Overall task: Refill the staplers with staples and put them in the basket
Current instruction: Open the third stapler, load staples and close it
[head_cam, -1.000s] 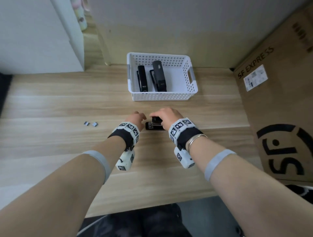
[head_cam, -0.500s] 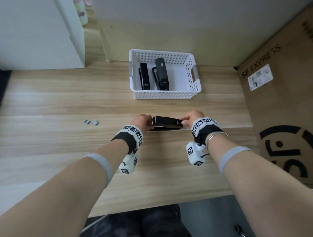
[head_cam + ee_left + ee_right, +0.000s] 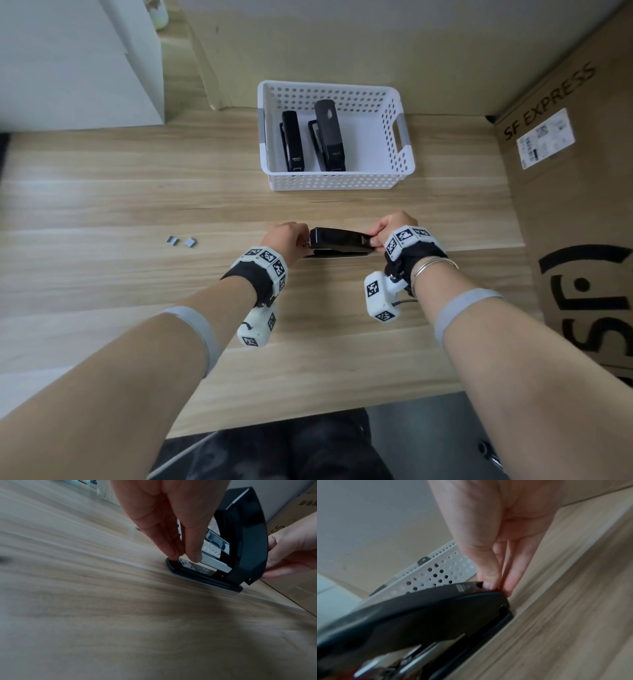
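Observation:
A black stapler (image 3: 339, 241) lies crosswise on the wooden table (image 3: 137, 205) between my two hands. My left hand (image 3: 301, 240) pinches its front end, fingertips (image 3: 173, 553) on the base and the metal magazine (image 3: 212, 563). My right hand (image 3: 375, 240) pinches the rear end of the top cover (image 3: 419, 612), which stands lifted off the magazine in the left wrist view. Two short staple strips (image 3: 181, 242) lie on the table to the left. Beyond the hands, the white perforated basket (image 3: 337, 183) holds two black staplers (image 3: 293, 140) (image 3: 329, 135).
A large cardboard box (image 3: 575, 205) stands along the table's right side. A white cabinet (image 3: 68, 61) stands at the back left. The table's front edge (image 3: 308, 414) runs just below my forearms.
My right hand has slid from the top of the stapler to its right end. The stapler now shows lengthwise between both hands, and the hands have spread apart.

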